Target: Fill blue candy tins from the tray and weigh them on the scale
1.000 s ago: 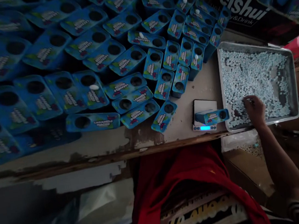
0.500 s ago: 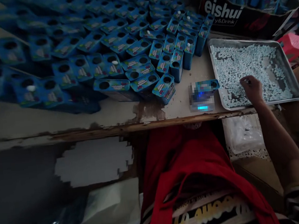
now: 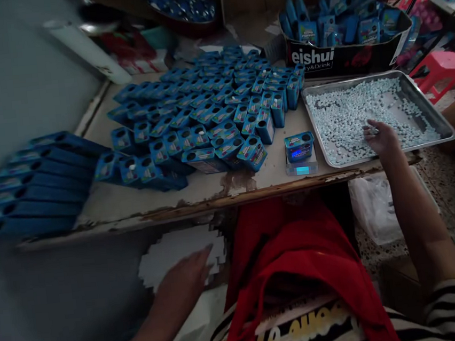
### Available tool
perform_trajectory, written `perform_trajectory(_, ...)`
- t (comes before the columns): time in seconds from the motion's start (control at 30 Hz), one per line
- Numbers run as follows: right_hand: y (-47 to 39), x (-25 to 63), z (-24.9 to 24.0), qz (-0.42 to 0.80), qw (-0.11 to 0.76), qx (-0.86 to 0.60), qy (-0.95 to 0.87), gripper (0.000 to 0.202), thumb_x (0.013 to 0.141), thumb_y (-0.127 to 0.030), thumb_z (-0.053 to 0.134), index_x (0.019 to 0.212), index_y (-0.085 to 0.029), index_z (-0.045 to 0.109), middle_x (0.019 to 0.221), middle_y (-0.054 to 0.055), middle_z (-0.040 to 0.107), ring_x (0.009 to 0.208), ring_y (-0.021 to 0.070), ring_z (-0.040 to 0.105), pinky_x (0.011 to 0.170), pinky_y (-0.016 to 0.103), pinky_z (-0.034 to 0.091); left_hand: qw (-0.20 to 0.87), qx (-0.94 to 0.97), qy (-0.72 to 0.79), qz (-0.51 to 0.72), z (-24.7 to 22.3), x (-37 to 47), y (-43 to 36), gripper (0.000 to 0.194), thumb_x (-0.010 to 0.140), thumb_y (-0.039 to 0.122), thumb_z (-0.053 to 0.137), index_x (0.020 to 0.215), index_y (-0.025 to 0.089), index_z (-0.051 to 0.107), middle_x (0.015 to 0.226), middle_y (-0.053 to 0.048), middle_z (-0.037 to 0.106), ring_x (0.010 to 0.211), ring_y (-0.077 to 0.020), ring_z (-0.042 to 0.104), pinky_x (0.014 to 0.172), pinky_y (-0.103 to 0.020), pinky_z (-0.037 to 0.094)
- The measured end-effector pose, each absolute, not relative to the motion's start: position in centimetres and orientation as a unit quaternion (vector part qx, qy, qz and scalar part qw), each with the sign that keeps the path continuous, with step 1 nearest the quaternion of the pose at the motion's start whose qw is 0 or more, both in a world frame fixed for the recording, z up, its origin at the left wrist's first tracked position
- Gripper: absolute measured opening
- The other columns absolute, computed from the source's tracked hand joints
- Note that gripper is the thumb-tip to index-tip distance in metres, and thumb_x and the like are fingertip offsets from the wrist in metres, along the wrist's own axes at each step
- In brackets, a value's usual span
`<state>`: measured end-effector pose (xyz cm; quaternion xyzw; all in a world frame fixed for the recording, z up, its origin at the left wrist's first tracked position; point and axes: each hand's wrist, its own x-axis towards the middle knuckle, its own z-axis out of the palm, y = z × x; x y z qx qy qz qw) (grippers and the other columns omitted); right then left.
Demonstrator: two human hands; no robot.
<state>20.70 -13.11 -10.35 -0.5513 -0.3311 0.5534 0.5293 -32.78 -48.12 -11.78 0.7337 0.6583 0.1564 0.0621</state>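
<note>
Loosely, the fingers of the right hand (image 3: 383, 137) are curled, with gaps left between them, low over the pellets (image 3: 340, 127) at right of the frame; whether any are pinched cannot be told. At lower centre-left, the left hand (image 3: 189, 270) is held partly open below the table edge, its fingers extended and blurred, with nothing seen in its grasp.

One metal tray (image 3: 434, 107), shiny and round-cornered, is thickly strewn with small pale blue-white pellets, too many to be counted. Beside it, right of centre, one digital scale (image 3: 302, 170) is topped by a single blue box (image 3: 299, 145); its lit display is pixelated.

Across the centre, dozens of printed boxes (image 3: 252, 152) are stood in packed rows, a round dark opening cut in each visible top; white bits are seen on at least four. About seven more are lined up at far left. One black carton (image 3: 351, 59) at upper right is filled with further boxes. The pale tabletop (image 3: 109, 198) is chipped along its wooden edge.
</note>
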Motion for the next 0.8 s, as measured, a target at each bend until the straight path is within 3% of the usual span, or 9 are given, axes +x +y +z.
perform_trajectory(0.07, -13.5, 19.7, -10.7, 0.559, 0.502, -0.559, -0.352, 0.028, 0.075, -0.021, 0.088, 0.089, -0.022, 0.064, 0.072, -0.001, 0.060, 0.055, 0.0081, 0.045, 0.044, 0.013, 0.034, 0.034, 0.755, 0.628, 0.187, -12.4, -32.1, -44.9, 0.037, 0.116, 0.043, 0.051, 0.126, 0.023, 0.080, 0.113, -0.011, 0.086, 0.098, -0.0319, 0.084, 0.081, -0.044, 0.070)
perform_trajectory(0.13, -13.9, 18.7, -10.7, 0.564, 0.465, -0.566, -0.381, 0.032, 0.070, -0.021, 0.094, 0.087, -0.020, 0.068, 0.069, -0.001, 0.061, 0.054, 0.0075, 0.045, 0.044, 0.014, 0.031, 0.022, 0.777, 0.580, 0.244, -12.1, -29.9, -40.8, 0.035, 0.115, 0.039, 0.057, 0.135, 0.021, 0.079, 0.127, -0.012, 0.085, 0.113, -0.0310, 0.084, 0.098, -0.042, 0.070)
perform_trajectory(0.33, -13.3, 16.7, -8.9, 0.557, 0.343, -0.595, -0.467, 0.035, 0.070, -0.028, 0.104, 0.076, -0.015, 0.073, 0.064, 0.003, 0.066, 0.051, 0.0075, 0.048, 0.044, 0.017, 0.031, 0.110, 0.785, 0.496, 0.355, -10.3, -23.6, -30.8, 0.038, 0.110, 0.028, 0.068, 0.147, 0.024, 0.072, 0.134, -0.011, 0.083, 0.124, -0.0268, 0.082, 0.114, -0.042, 0.067)
perform_trajectory(0.5, -11.6, 14.6, -6.7, 0.546, 0.235, -0.555, -0.582, 0.026, 0.070, -0.023, 0.103, 0.081, -0.019, 0.080, 0.059, -0.003, 0.063, 0.051, 0.0086, 0.048, 0.045, 0.018, 0.035, 0.325, 0.656, 0.516, 0.445, -13.0, -21.8, -27.7, 0.082, 0.095, 0.038, 0.090, 0.166, 0.025, 0.052, 0.147, -0.015, 0.076, 0.135, -0.0308, 0.077, 0.117, -0.050, 0.066)
perform_trajectory(0.63, -11.2, 12.1, -4.8, 0.583, 0.162, -0.550, -0.577, 0.025, 0.073, -0.020, 0.104, 0.080, -0.021, 0.080, 0.066, 0.001, 0.069, 0.050, 0.0093, 0.049, 0.043, 0.020, 0.030, 0.392, 0.566, 0.518, 0.508, -15.3, -19.9, -26.3, 0.088, 0.088, 0.051, 0.097, 0.161, 0.026, 0.054, 0.148, -0.017, 0.073, 0.143, -0.0338, 0.071, 0.119, -0.052, 0.064)
perform_trajectory(0.8, -11.5, 10.8, -2.3, 0.645, 0.172, -0.506, -0.546, 0.023, 0.079, -0.021, 0.100, 0.088, -0.021, 0.079, 0.071, 0.002, 0.069, 0.059, 0.0132, 0.056, 0.049, 0.023, 0.040, 0.426, 0.544, 0.498, 0.525, -15.2, -18.8, -24.5, 0.091, 0.083, 0.059, 0.100, 0.156, 0.024, 0.058, 0.150, -0.018, 0.071, 0.146, -0.0344, 0.069, 0.122, -0.052, 0.061)
